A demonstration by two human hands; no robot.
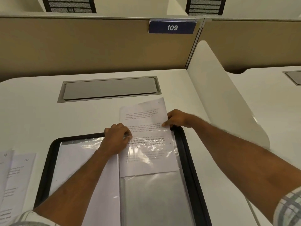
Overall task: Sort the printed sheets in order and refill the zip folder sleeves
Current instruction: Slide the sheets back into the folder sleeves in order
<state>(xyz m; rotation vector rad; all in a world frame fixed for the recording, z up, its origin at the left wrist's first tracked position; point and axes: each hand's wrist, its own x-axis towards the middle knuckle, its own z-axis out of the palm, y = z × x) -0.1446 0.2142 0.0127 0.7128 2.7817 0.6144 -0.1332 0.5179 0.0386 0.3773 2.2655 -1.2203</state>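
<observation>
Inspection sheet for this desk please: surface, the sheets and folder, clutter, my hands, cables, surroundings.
Surface: white desk with a closed grey hatch set into it.
Job's things: zip folder lies open; printed sheet is partway into the right-hand clear sleeve, its top half sticking out. Loose sheets marked 9 and 10 lie at the left.
Clutter: nothing seen.
Hands: left hand grips the sleeve's opening; right hand pinches the sheet's right edge.
Cables: nothing seen.
Surroundings: tan partition with a blue plate reading 109; white divider on the right, another desk beyond it.
</observation>
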